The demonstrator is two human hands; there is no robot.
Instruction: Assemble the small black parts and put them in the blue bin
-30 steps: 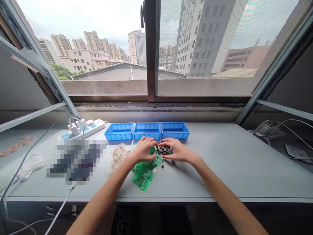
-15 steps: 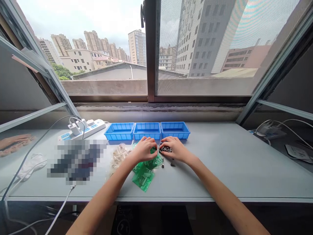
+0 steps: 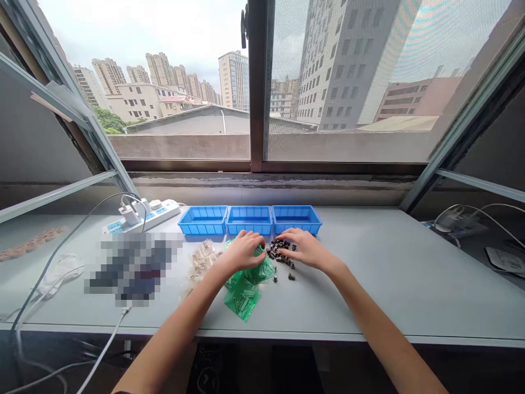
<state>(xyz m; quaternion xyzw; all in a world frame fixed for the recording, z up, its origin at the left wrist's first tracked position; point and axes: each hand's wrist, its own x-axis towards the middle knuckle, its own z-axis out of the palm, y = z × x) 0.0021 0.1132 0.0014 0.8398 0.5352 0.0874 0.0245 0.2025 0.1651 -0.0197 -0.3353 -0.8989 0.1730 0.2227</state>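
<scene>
Opened R hand [image 3: 302, 249] partway over dark pcs [image 3: 275, 253], gripping none visibly; exposed more, prob. easing pickup; kept L hand [image 3: 245, 251] curled at green bags [image 3: 243, 300], w/ unclear grip.

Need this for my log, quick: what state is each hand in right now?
Left hand: curled over the green bags; whether it holds anything cannot be told.
Right hand: open at the small dark parts, nothing visibly held.

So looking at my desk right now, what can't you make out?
All in the head view:
Left hand: its own back hides whether it grips the green bags.
Small dark parts: too tiny and heaped to count.
Dark objects at left: blurred by pixelation.
</scene>
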